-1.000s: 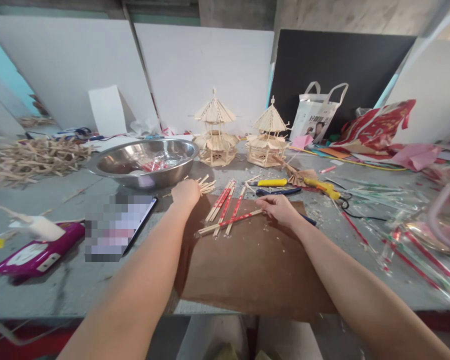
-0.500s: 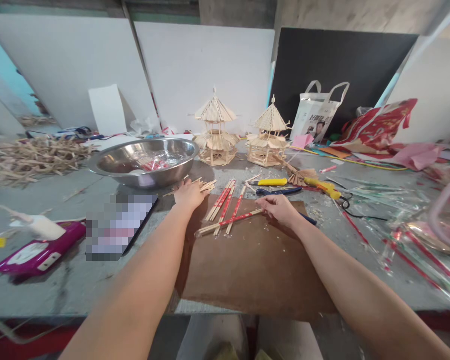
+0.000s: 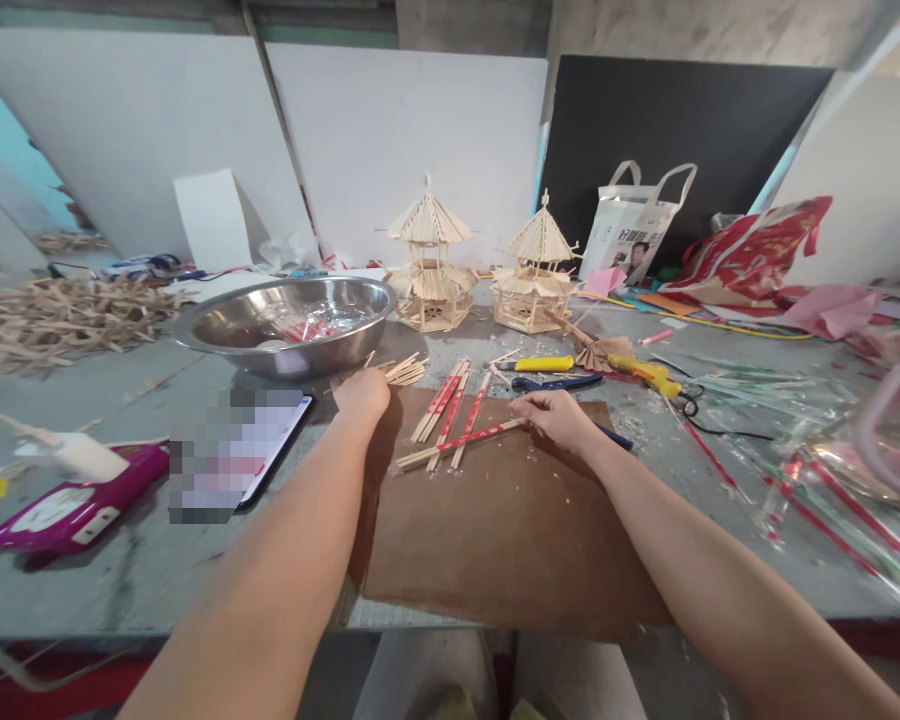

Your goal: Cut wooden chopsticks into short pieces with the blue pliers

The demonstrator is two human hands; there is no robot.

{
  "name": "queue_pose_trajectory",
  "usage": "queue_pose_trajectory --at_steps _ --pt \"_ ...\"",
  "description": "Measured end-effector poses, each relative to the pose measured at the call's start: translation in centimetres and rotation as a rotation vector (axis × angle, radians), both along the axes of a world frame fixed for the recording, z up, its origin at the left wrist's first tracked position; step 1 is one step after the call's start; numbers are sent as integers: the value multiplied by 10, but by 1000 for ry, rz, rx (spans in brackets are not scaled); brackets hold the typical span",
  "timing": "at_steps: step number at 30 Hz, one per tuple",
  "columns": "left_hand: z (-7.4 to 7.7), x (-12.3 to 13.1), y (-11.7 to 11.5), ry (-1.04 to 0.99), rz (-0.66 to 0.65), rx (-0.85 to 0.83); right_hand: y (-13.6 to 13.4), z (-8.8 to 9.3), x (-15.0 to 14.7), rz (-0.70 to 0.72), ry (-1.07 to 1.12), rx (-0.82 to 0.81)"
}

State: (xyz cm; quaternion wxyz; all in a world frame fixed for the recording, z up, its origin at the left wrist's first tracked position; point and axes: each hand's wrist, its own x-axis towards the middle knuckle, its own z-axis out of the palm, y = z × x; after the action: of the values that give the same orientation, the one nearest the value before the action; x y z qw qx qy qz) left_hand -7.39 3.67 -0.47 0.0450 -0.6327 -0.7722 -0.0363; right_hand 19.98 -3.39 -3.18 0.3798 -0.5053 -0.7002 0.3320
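Note:
My right hand (image 3: 553, 415) pinches the right end of a pack of disposable chopsticks (image 3: 465, 440) in clear wrap with a red printed band. That pack lies slantwise across several similar packs (image 3: 441, 403) on a brown board (image 3: 495, 540). At the board's upper left corner, my left hand (image 3: 364, 395) is curled over bare wooden chopsticks, its fingertips mostly hidden behind the hand. Just right of it lies a loose bunch of bare chopsticks (image 3: 406, 371).
Behind stand two stick pagodas (image 3: 429, 265) (image 3: 534, 270) and a steel basin (image 3: 292, 350). A yellow cutter (image 3: 545, 364), blue-handled pliers (image 3: 559, 383) and a yellow glue gun (image 3: 649, 376) lie beyond my right hand. A phone (image 3: 277, 450) is at left; torn wrappers (image 3: 832, 500) litter the right.
My left hand has shifted slightly left and towards me, its fingers more curled, uncovering more of the loose chopsticks. My right hand and its pack have barely moved.

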Motion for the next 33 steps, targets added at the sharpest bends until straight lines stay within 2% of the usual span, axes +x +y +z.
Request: queue_pose_trajectory --at_steps 3,8,10,14,19,23,27,30,32,33 --pt "0 1 -2 3 -15 31 0 0 0 -5 -31 30" --pt "9 10 -10 99 -89 234 1 2 2 18 -179 116" --pt "14 19 -13 112 -190 292 0 5 1 44 -316 170" --pt "25 49 -27 68 -502 324 -4 9 0 66 -570 251" --pt "24 88 -54 34 -808 120 -7 9 -4 71 -776 264" --pt "16 102 -65 81 -900 -27 -7 12 -5 2 -832 298" --pt "11 103 -63 65 -817 -55 -4 14 -1 -119 -649 463" --pt "13 102 -60 -58 -778 0 1 13 3 -358 -301 566" --pt "15 102 -59 -192 -792 26 5 13 5 -500 9 487" --pt "16 102 -59 -275 -809 18 6 13 5 -517 167 387"
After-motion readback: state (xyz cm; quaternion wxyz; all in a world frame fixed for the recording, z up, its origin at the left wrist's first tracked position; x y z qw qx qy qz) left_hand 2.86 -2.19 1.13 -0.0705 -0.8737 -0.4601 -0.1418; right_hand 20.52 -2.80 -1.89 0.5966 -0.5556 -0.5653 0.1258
